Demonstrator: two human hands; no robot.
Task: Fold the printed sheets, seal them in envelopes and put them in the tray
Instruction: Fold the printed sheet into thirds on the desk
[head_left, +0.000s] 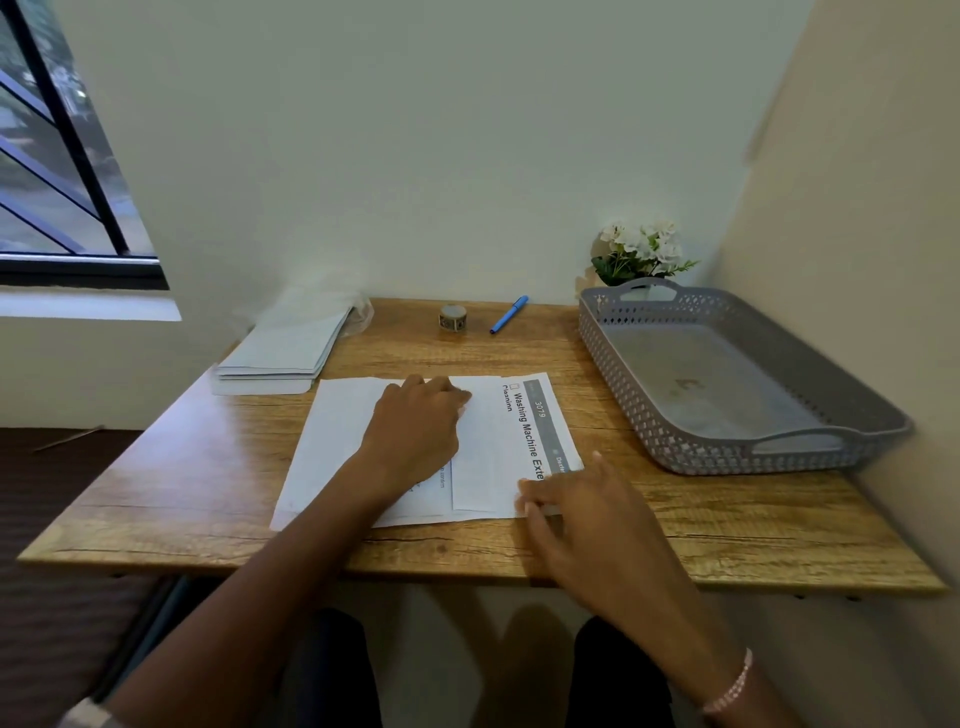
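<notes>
A printed sheet (488, 447) lies on the wooden table (208, 467), part of it folded over so a white flap covers its middle; a heading strip shows at its right edge. More white paper (337, 441) lies under it to the left. My left hand (415, 431) presses flat on the folded flap. My right hand (576, 509) touches the sheet's near right corner with its fingertips. A stack of white envelopes (285, 348) sits at the back left. A grey perforated tray (613, 332) stands at the right with nothing in it.
A roll of patterned tape (453, 317) and a blue pen (509, 314) lie near the back edge. White flowers (641, 252) stand behind the tray. Walls close in at the back and right; a window is at the left.
</notes>
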